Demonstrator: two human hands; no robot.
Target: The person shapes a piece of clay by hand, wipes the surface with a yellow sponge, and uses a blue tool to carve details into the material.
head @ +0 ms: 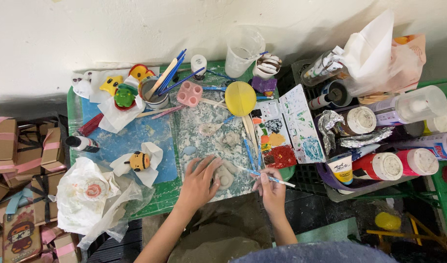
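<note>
At the near edge of the tabletop point(160, 197), a pale clay figure point(226, 178) is steadied under the spread fingers of the left hand point(200, 182), while a thin blue-handled brush point(267, 178) is pinched in the closed right hand point(271, 191), kept ready beside it. Farther back, a paint-smeared palette point(294, 126) and a yellow ball point(240, 98) are laid within reach.

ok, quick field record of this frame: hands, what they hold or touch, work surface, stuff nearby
left hand: palm down, fingers resting on pale clay piece
right hand: pinching thin blue-handled tool, tip toward the clay
work surface: clay-smeared board on green table
left of board: small yellow-and-black painted figure on white paper
behind board: yellow ball, pink mould, cup of brushes
right of board: paint palette, paint bottles
</note>
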